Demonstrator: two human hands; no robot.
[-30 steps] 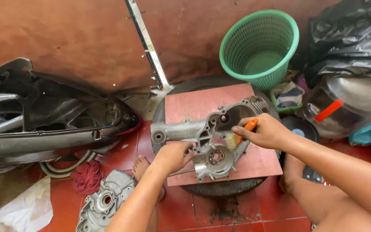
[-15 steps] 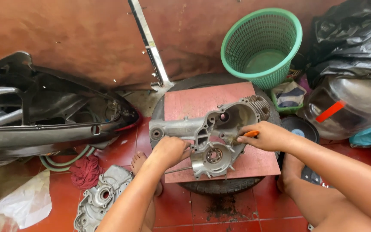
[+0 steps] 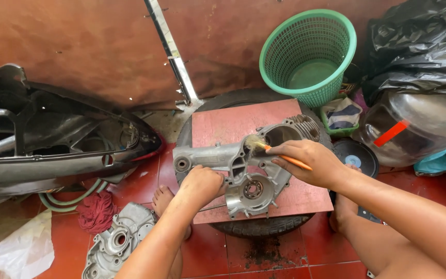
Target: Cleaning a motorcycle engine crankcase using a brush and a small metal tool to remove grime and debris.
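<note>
- The grey metal engine casing point(image 3: 243, 168) lies flat on a reddish board point(image 3: 223, 124), which rests on a black tyre point(image 3: 256, 226) on the red tiled floor
- The casing's long axis runs left to right and slightly away: a narrow arm with a round hole at the left end, a finned round opening at the far right end, and a bearing seat on the near side
- The right hand point(image 3: 305, 163) is closed in a pinch around a small brush with an orange handle point(image 3: 287, 157); the handle slants from the hand up and left, so the pale bristles sit at the casing's upper middle, just left of the large round opening
- The work spot thus lies to the left of and slightly beyond the right hand's grip, with the hand itself over the casing's right half
- The left hand point(image 3: 201, 185) is curled shut on the casing's near edge, left of the bearing seat, pressing it to the board
- Of the two hands, the left is nearer the narrow left arm of the casing; the right is nearer the finned end
- Further out: a second grey casing cover point(image 3: 117, 243) on the floor near left, a red rag point(image 3: 95, 213) beside it, a black scooter body panel point(image 3: 52, 144) at far left, a green plastic basket point(image 3: 311, 51) at far right
</note>
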